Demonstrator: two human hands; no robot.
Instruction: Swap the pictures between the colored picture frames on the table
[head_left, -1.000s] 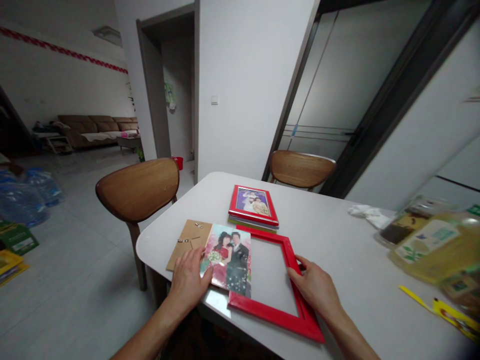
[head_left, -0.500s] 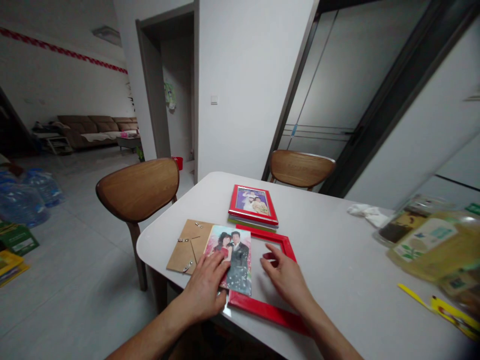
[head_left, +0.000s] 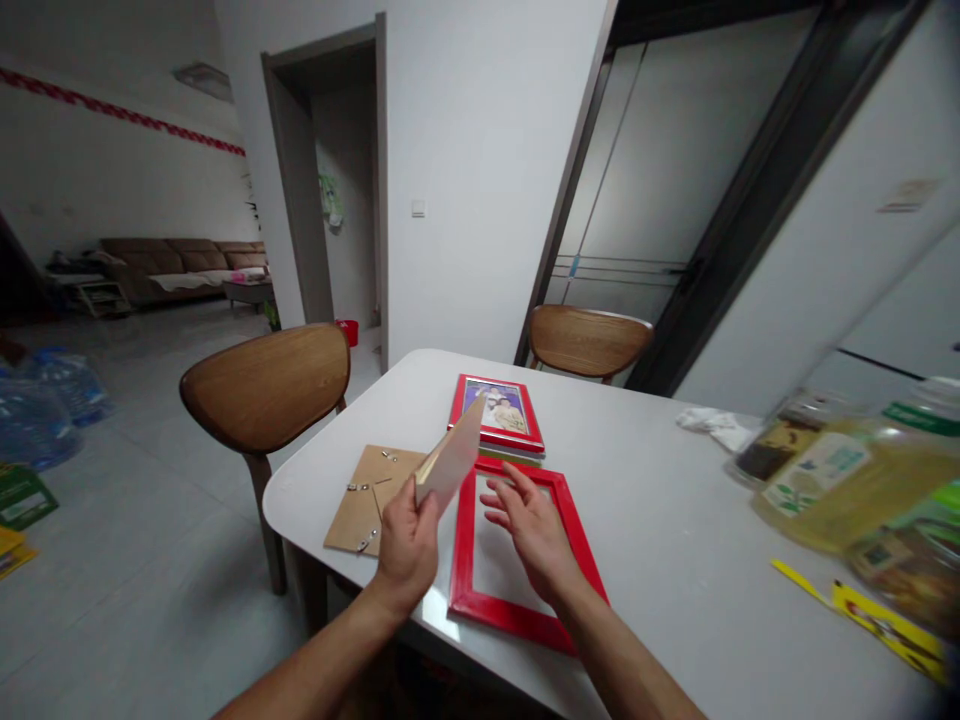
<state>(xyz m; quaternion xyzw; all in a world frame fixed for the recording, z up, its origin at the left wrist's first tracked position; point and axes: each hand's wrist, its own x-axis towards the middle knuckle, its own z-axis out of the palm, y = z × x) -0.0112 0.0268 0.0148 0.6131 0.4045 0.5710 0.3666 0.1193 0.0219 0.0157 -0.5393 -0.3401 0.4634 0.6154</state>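
My left hand (head_left: 409,540) grips a photo print (head_left: 454,455) by its near edge and holds it up on edge, its pale back turned to the right. Over a red picture frame (head_left: 465,560) lying on the table hovers my right hand (head_left: 529,520), fingers apart and holding nothing. To the left of the frame lies a brown backing board (head_left: 356,515) with metal clips, partly hidden by my left hand and the print. Behind sits another red-framed photo (head_left: 499,408), on top of a stack.
The white table (head_left: 660,520) carries bottles of yellow liquid (head_left: 817,480), a crumpled tissue (head_left: 716,425) and a yellow cutter (head_left: 889,625) on the right. Wooden chairs stand at the left (head_left: 274,385) and far side (head_left: 589,340).
My left hand has lifted the photo print off the board and frame and tilted it upright. My right hand stays open above the frame. The view has shifted slightly.
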